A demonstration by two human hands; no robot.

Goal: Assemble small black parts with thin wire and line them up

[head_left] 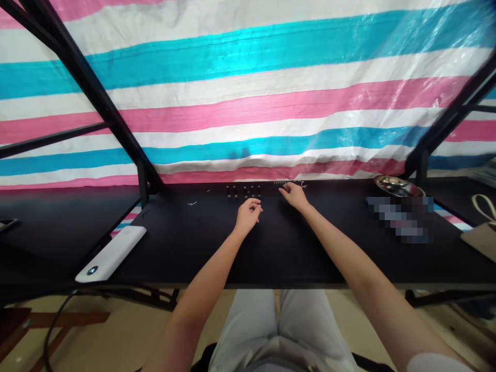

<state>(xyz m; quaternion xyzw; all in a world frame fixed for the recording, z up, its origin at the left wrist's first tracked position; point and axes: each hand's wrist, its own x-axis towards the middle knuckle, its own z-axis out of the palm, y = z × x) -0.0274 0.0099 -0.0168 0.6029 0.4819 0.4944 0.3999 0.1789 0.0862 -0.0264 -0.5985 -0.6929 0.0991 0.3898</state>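
"Black pieces (245,192), small ones, sit in a row near the table's (279,253) far edge. And the hands?"

"Left hand (248,216) is just in front of them, fingers curled narrow. Right hand (295,196) is beside some silvery bits (278,182), fingertips close together. Whether either holds anything, I can't tell."

"Any lettering?"

"White case (116,253), left: its round dark mark is too small to read. Metal dish (399,185), far right: plain shine."
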